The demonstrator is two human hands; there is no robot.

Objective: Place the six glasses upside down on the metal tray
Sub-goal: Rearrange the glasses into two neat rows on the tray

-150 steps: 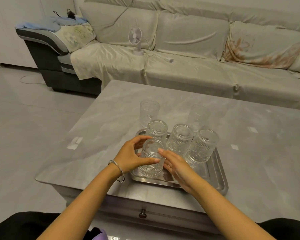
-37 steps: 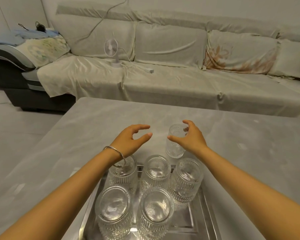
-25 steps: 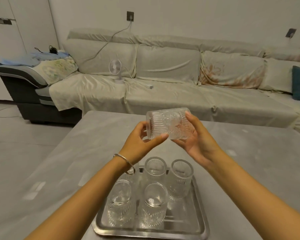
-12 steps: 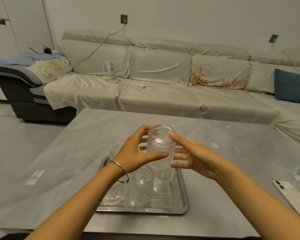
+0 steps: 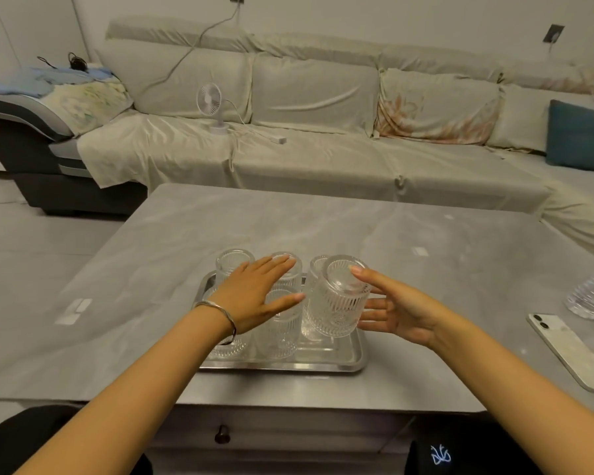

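The metal tray (image 5: 326, 358) lies on the grey table, near its front edge. Several ribbed clear glasses stand on it upside down. The front right glass (image 5: 336, 305) is the nearest to my right hand (image 5: 402, 315), which is open beside it, index fingertip touching its upturned base. My left hand (image 5: 254, 296) is flat with fingers apart, just above the middle glasses and holding nothing. A back left glass (image 5: 233, 266) shows beyond it. The front left glass (image 5: 227, 346) is partly hidden under my wrist.
A white phone (image 5: 564, 349) lies face down at the table's right, with a clear plastic bottle (image 5: 592, 296) behind it at the frame edge. A covered sofa with a small fan (image 5: 209, 101) runs along the far side of the table.
Half a second ago both hands held the upturned glass above the tray. It now stands on the tray's front right, and both hands have opened and drawn apart.
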